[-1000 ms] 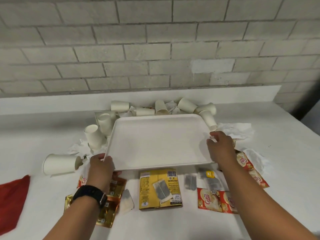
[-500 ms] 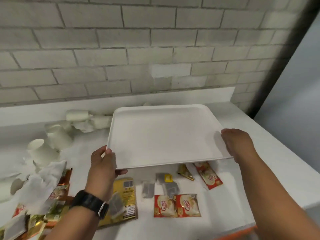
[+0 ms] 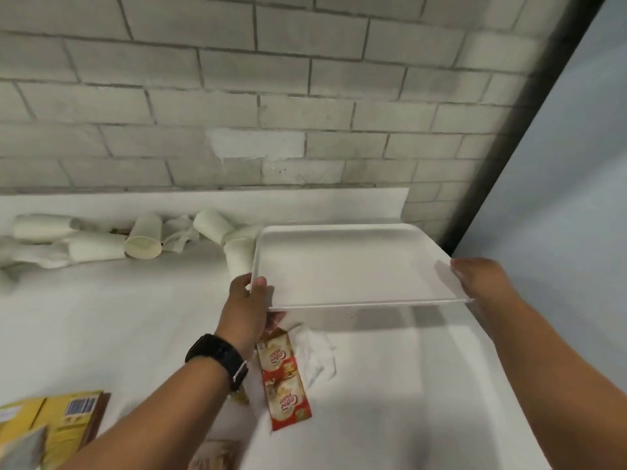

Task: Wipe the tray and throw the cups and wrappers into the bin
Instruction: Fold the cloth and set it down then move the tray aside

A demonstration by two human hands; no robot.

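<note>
The white tray (image 3: 353, 266) is held in the air above the right end of the white counter (image 3: 118, 317), its bare face up and nearly level, casting a shadow on the surface below. Its long axis runs left to right, parallel to the brick wall (image 3: 271, 96), with one long edge toward the person.

The left hand (image 3: 246, 312) pinches the near left corner, thumb on top of the rim and fingers beneath. The right hand (image 3: 481, 278) grips the right short edge, though blur hides exactly how its fingers lie.

Risks from here — the right edge hangs close to the counter's end, so a slack right grip could tip the tray off the side. Setting it straight down would likely trap the coffee creamer sachets (image 3: 283, 378) and crumpled tissue (image 3: 315, 354) lying just below its near edge. A swing leftward could knock the paper cups (image 3: 144, 237) heaped by the wall — one cup (image 3: 239, 254) sits just beside the tray's left edge.
</note>
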